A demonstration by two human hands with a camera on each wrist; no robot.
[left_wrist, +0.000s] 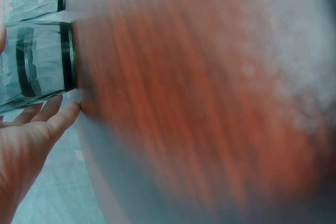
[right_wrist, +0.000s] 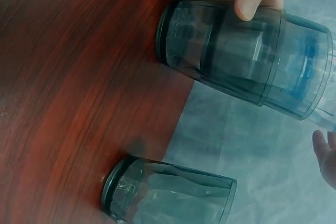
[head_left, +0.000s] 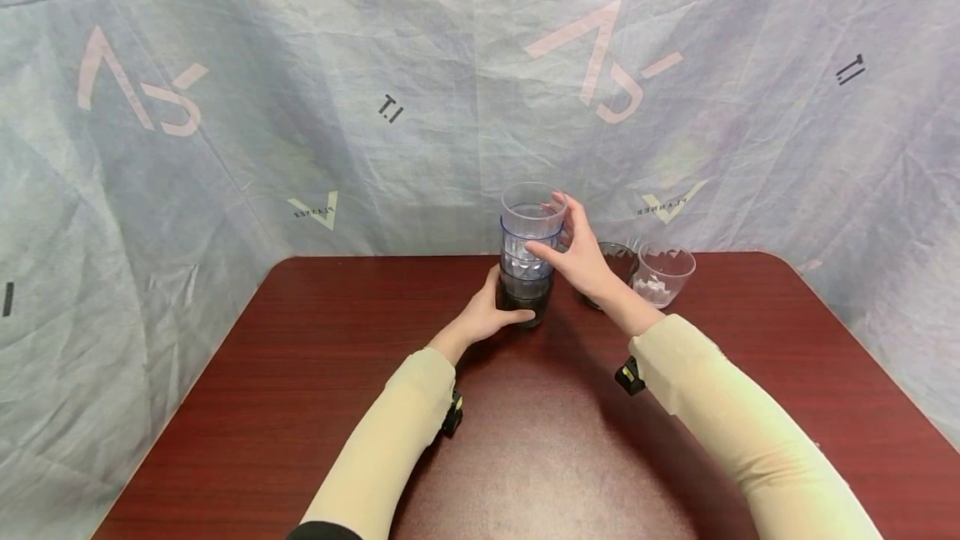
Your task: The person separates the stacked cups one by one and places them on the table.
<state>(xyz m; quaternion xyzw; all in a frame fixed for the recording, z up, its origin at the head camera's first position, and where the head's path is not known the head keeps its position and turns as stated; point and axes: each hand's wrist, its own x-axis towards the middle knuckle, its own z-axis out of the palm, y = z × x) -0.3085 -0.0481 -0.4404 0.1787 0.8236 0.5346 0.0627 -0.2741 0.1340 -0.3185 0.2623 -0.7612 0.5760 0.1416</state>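
Several tumblers stand nested upright in one stack near the table's far edge. Lowest is a dark grey glass (head_left: 524, 308), above it a blue-tinted glass (head_left: 516, 253), and topmost a clear glass (head_left: 525, 200). My left hand (head_left: 486, 312) grips the dark glass low down, thumb across its near side and fingers round the left. Higher up, my right hand (head_left: 579, 257) holds the clear glass from the right, its fingers near the rim and its thumb in front. In the right wrist view, the right hand (right_wrist: 326, 158) shows only partly at the edge.
Right of the stack, a second dark glass (head_left: 617, 261) stands beside another clear glass (head_left: 666, 275), partly behind my right forearm. The reddish-brown wooden table (head_left: 315, 373) ends just behind them, against a hanging grey cloth (head_left: 420, 40).
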